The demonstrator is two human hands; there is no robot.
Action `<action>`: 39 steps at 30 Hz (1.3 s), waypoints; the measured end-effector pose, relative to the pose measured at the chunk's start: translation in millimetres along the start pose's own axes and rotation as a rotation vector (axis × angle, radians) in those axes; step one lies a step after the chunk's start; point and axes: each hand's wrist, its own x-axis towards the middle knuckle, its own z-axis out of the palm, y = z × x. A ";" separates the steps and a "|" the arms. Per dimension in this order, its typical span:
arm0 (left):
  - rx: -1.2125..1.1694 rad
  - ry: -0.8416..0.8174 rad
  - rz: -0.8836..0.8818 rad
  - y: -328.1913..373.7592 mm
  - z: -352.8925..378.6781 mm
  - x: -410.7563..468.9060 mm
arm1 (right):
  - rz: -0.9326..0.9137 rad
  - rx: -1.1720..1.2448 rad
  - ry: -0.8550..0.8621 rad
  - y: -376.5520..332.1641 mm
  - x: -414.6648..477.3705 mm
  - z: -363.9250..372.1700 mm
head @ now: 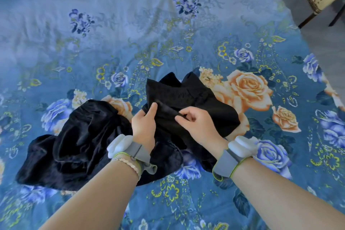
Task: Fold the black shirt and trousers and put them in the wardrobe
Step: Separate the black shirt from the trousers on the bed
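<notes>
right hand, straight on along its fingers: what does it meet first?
The right hand points left across the matte black cloth garment it pinches. First in line looks like the left hand, which holds the same garment; depth between them is unclear.

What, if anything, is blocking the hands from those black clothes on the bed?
Nothing visible. The left hand and right hand already grip the matte black garment; the shinier black garment lies uncovered beside it on the bed. The wardrobe is out of view.
</notes>
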 end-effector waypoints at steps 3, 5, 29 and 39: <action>-0.212 -0.061 -0.132 12.4 -16.0 7.7 | 0.005 -0.097 -0.184 -14.1 1.7 8.4; -0.213 -0.095 -0.226 13.7 -25.3 16.7 | -0.055 -0.175 -0.178 -16.2 -1.2 15.8; 0.003 -0.340 -0.173 -18.8 -20.2 13.2 | -0.034 -0.117 0.002 9.5 -14.1 35.0; 0.191 -0.373 0.026 -9.9 -11.2 -10.3 | 0.139 -0.098 0.023 -2.2 -1.0 35.1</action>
